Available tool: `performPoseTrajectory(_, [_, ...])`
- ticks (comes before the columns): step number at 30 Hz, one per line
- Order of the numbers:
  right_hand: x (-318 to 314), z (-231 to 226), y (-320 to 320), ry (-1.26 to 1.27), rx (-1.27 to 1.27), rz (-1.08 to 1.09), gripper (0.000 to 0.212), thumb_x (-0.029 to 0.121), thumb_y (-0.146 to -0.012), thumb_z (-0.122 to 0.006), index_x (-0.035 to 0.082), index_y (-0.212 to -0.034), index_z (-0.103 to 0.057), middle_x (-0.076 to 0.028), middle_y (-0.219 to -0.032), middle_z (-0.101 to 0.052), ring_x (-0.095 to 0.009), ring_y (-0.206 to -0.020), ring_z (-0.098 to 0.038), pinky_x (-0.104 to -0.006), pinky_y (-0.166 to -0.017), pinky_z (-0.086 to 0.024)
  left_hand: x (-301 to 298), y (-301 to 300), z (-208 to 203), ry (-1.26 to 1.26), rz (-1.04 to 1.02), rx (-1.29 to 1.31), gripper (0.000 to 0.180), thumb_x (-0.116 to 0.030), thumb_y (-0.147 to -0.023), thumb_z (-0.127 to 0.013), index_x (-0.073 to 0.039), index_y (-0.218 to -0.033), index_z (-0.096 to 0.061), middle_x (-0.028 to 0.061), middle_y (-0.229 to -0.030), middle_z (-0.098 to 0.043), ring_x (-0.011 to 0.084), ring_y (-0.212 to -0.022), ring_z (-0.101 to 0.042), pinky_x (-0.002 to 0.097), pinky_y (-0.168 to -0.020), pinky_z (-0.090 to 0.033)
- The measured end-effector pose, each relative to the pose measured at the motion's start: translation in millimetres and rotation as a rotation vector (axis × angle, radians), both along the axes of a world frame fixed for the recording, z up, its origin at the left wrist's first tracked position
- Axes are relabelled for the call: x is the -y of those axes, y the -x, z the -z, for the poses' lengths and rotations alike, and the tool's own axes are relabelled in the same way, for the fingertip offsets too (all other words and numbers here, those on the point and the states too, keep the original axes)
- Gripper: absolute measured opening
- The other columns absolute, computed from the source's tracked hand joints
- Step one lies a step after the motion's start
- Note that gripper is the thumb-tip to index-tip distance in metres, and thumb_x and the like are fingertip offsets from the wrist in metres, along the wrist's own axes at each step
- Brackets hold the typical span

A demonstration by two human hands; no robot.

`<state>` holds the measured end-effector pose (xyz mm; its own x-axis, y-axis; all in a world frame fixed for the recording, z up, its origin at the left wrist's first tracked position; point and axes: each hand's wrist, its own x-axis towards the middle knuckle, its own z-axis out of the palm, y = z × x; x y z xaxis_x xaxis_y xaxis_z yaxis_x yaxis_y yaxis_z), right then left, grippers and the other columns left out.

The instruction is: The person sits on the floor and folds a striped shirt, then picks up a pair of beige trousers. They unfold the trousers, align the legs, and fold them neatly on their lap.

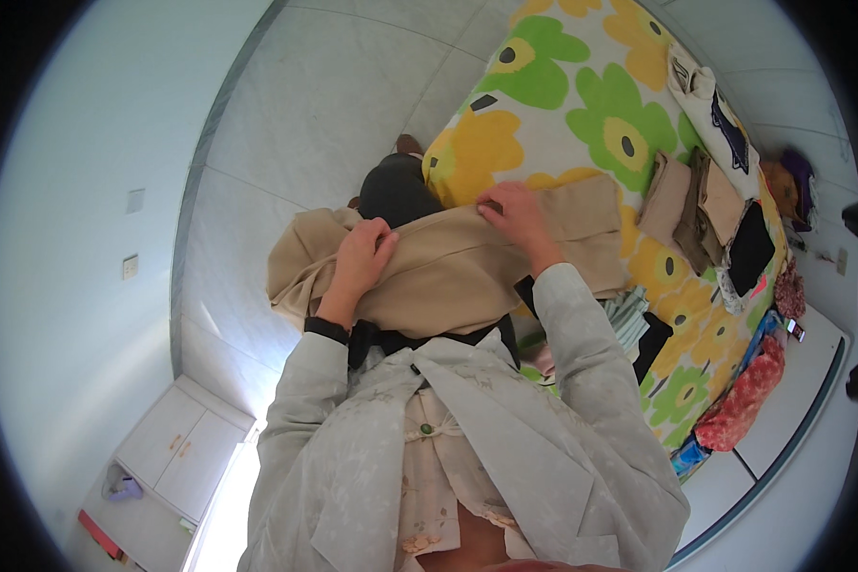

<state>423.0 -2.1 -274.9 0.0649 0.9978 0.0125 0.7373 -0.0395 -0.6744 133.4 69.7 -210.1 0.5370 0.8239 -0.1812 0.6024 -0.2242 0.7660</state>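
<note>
Across my lap lies a long beige garment (448, 276) that looks like a pair of trousers, its right end spread onto the bed. My left hand (360, 255) grips the cloth near its left part, fingers curled over the upper edge. Farther right, my right hand (517, 224) pinches that same upper edge between thumb and fingers. The left end of the garment is bunched and hangs past my knee. Part of the cloth under my hands is hidden.
The bed (562, 119) has a sheet with big green and yellow flowers. Folded clothes (665, 195) lie on it to the right, beside a white garment (715, 124). A striped cloth (627, 319) sits by my right elbow. At lower left stands a white cabinet (176, 434).
</note>
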Motion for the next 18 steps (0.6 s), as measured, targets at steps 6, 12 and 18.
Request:
performPoseTrajectory(6, [-2.9, -2.1, 0.8, 0.092, -0.025, -0.06, 0.013, 0.017, -0.075, -0.07, 0.014, -0.084, -0.062, -0.002, -0.082, -0.064, -0.025, -0.085, -0.058, -0.0445, -0.087, -0.038, -0.3, -1.7, -11.0, -0.037, -0.002, 0.061, 0.015, -0.016, -0.085, -0.061, -0.002, -0.082, -0.055, 0.0139, -0.075, -0.055, 0.03, -0.07, -0.054, 0.0371, -0.063, -0.043])
performPoseTrajectory(12, [-2.5, -5.8, -11.5, 0.148, -0.141, -0.13, 0.012, 0.013, -0.077, -0.068, 0.011, -0.084, -0.057, -0.004, -0.08, -0.063, -0.023, -0.076, -0.059, -0.0384, -0.074, -0.045, 2.3, 0.3, -11.6, -0.069, 0.004, 0.066, 0.014, -0.015, -0.085, -0.062, -0.002, -0.083, -0.055, 0.0139, -0.076, -0.056, 0.0317, -0.071, -0.055, 0.0383, -0.064, -0.044])
performPoseTrajectory(18, [-1.3, -15.6, -36.3, 0.352, -0.531, 0.0, 0.01, 0.008, -0.081, -0.066, 0.007, -0.083, -0.056, 0.002, -0.072, -0.055, -0.009, -0.067, -0.049, -0.025, -0.061, -0.042, -10.8, 31.5, -10.1, -0.121, 0.102, -0.137, 0.018, -0.021, -0.086, -0.06, -0.003, -0.083, -0.058, 0.0152, -0.08, -0.058, 0.0355, -0.076, -0.056, 0.0431, -0.067, -0.045])
